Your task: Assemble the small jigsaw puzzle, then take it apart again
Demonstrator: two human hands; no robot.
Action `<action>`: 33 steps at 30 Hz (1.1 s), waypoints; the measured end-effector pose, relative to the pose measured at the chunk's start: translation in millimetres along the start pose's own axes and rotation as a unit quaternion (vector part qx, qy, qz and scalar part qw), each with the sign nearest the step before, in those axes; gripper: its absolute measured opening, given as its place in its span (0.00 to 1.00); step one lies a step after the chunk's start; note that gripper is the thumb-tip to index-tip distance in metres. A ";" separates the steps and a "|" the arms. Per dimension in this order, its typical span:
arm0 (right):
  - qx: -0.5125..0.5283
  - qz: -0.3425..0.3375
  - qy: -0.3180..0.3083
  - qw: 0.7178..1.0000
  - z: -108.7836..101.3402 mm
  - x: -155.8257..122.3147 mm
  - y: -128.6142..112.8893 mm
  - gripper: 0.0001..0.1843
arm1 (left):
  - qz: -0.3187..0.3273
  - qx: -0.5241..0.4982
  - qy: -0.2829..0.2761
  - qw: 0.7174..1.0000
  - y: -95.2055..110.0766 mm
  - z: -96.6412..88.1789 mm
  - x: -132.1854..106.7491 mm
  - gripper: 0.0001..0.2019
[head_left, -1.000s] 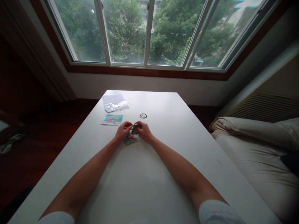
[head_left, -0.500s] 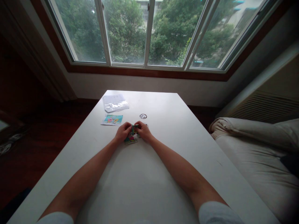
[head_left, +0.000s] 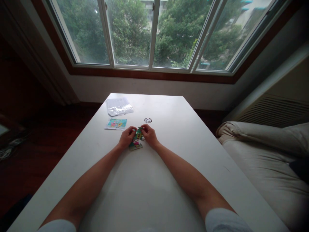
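Observation:
Near the middle of the table, a small, colourful, partly joined jigsaw puzzle (head_left: 136,144) lies between my hands. My left hand (head_left: 127,136) is closed at its upper left edge, thumb and fingers pinched together. From the other side, my right hand (head_left: 149,135) pinches a green and yellow puzzle piece (head_left: 139,133) at the puzzle's top. Both hands' fingertips partly cover the pieces, so the exact joins are hidden. Just beyond the hands lies a small round item with a dark rim (head_left: 148,120), too small to name.
A picture card (head_left: 117,123) in blue, pink and yellow lies left of the hands on the white table (head_left: 169,109). Behind it rests a clear plastic bag (head_left: 119,107). A pale sofa (head_left: 263,154) stands along the right side, and a window (head_left: 130,35) is ahead.
The piece at the puzzle's top has tilted so that its green and yellow face shows more. My right fingers have shifted slightly right and up; my left hand stays nearly still.

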State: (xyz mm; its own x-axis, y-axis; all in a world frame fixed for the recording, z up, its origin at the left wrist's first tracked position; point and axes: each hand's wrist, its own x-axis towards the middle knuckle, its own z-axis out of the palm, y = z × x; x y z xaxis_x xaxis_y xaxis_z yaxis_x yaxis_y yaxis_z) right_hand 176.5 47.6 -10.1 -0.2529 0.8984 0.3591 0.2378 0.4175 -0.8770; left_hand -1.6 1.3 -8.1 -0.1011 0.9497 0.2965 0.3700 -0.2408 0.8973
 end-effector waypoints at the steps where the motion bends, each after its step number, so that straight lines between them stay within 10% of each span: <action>1: -0.004 0.001 0.002 1.000 0.2 0.1 0.4 0.12 | 0.001 -0.003 -0.002 1.000 0.5 0.1 -0.1 0.11; 33: -0.103 -0.006 -0.019 0.995 2.6 -3.9 -6.8 0.09 | 0.003 0.058 -0.014 0.998 1.6 -0.9 -1.0 0.12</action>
State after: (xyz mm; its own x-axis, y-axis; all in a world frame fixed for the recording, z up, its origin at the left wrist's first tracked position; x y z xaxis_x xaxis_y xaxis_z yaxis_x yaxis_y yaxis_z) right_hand 173.5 41.0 -6.4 -0.2906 0.8892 0.3534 0.4204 0.4505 -0.7876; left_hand -1.7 -0.3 -6.7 -0.0725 0.9540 0.2910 0.4746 -0.2236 0.8513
